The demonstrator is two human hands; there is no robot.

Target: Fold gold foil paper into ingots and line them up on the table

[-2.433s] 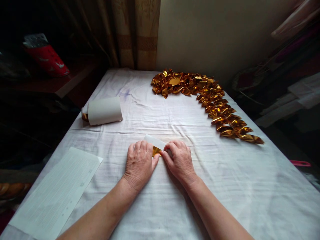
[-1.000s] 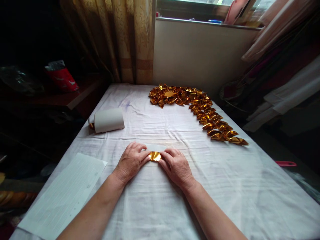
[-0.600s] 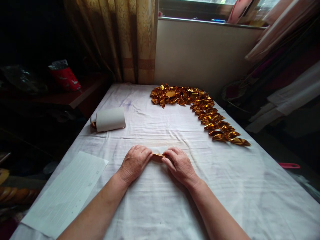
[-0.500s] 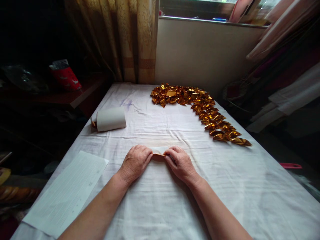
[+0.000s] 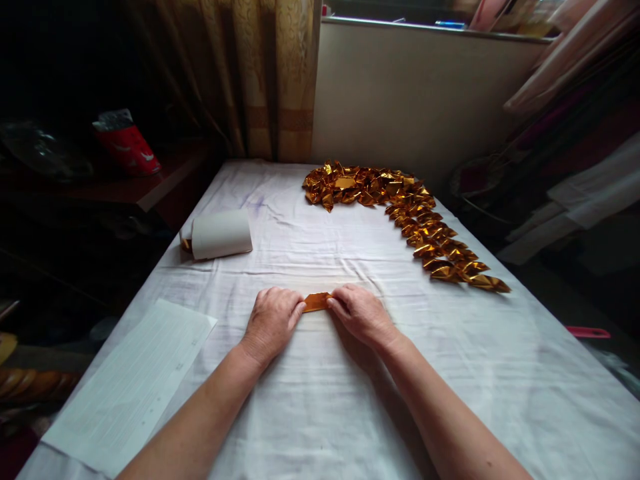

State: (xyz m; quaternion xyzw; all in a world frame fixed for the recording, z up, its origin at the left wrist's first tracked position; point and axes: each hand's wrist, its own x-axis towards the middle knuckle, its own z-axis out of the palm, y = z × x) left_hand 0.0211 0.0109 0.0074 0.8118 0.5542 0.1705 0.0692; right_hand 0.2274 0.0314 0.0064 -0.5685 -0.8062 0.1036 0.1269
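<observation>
Between my two hands, low over the white cloth, is a small folded piece of gold foil paper point(image 5: 317, 302), its shiny side showing. My left hand point(image 5: 275, 319) pinches its left end between thumb and fingers. At the right end, my right hand point(image 5: 361, 313) grips it the same way. Both ends of the paper are hidden by fingers. Beyond the hands, a curving row of folded gold foil pieces point(image 5: 425, 230) runs from the far middle of the table down to its right side.
A curled roll of white-backed paper point(image 5: 223, 235) lies at the left. Nearer, a lined paper sheet point(image 5: 135, 387) reaches the left edge of the cloth-covered table point(image 5: 310, 413). A red container point(image 5: 127, 147) stands on a dark side surface. Clothes point(image 5: 590, 180) hang at the right.
The white face and upright fold between my hands have gone; the gold side of the paper now shows as a flat strip. My hands have hardly shifted. The view has tilted slightly down.
</observation>
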